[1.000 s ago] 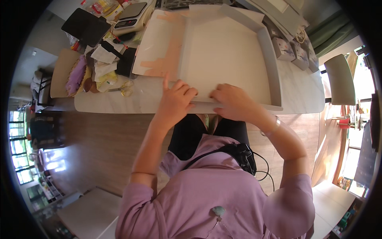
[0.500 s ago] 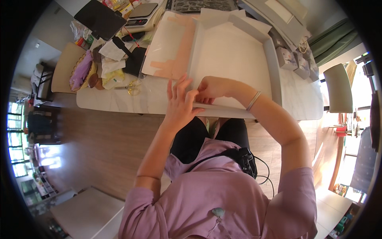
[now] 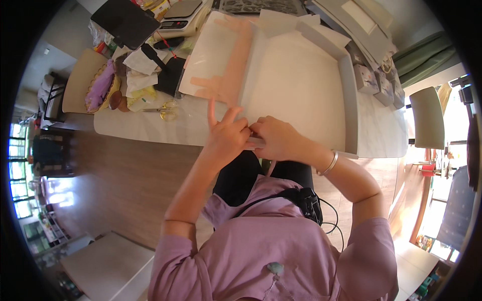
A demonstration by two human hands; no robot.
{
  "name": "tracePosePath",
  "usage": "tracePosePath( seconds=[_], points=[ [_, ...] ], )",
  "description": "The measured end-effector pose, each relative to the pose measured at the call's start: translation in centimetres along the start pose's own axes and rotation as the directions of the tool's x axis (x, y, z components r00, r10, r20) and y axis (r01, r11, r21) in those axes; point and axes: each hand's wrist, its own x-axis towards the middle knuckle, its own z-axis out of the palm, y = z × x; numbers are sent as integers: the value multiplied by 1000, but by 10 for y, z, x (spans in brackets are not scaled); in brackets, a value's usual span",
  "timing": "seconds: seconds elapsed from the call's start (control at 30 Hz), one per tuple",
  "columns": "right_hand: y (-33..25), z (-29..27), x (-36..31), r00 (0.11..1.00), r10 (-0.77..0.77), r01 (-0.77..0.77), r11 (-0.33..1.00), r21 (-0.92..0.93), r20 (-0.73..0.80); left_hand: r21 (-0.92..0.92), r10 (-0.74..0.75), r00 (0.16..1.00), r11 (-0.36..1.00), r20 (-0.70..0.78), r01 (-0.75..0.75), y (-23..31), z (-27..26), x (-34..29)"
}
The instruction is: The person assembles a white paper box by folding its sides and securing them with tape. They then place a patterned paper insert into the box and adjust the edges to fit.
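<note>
Both hands are meeting at the near left corner of a shallow cardboard box [image 3: 296, 85], greyish white and open-topped, at the front of a marble-patterned table [image 3: 145, 125]. The left hand [image 3: 228, 134] is gripping the box's near edge, its index finger extending forward while the other fingers are bending toward the corner. The right hand [image 3: 278, 139] is curling over the same edge just beside it, fingers bent and grasping the cardboard; its fingertips are partly hiding behind the knuckles. Between the two hands a short pale strip of the box is showing. Most of the box is spreading beyond the hands and to the right, its right wall standing upright and its far flaps slanting at different angles. A silver bangle [image 3: 333, 161] is circling the right wrist.

Left of the box, a pale sheet with peach-coloured patches [image 3: 208, 60] is lying just ahead of the left hand. Gold-handled scissors [image 3: 168, 112] are resting farther left, near a black stand [image 3: 170, 78]. A digital scale [image 3: 175, 24] is sitting beyond the sheet, and a basket holding purple cloth [image 3: 101, 88] is sitting at the far left. Small patterned cartons [image 3: 367, 79] are standing beside the box's right wall.
</note>
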Motion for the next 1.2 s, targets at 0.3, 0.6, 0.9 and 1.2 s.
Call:
tracePosePath(
  seconds=[0.3,0.6,0.9,1.2],
  points=[
    [-15,26,-8,994,19,-51,952,-302,-110,-76,132,947,991,292,-114,-8,-27,20],
    [-3,25,-3,990,-27,-12,962,-271,-137,-51,77,961,997,267,-65,-8,-37,18],
    [-16,31,-4,985,-46,1,965,-263,-166,-357,-9,955,926,297,120,-40,-30,-3],
    [-16,30,-4,993,-44,25,985,-168,-114,-339,-50,945,926,324,166,-11,-43,18]
  ],
)
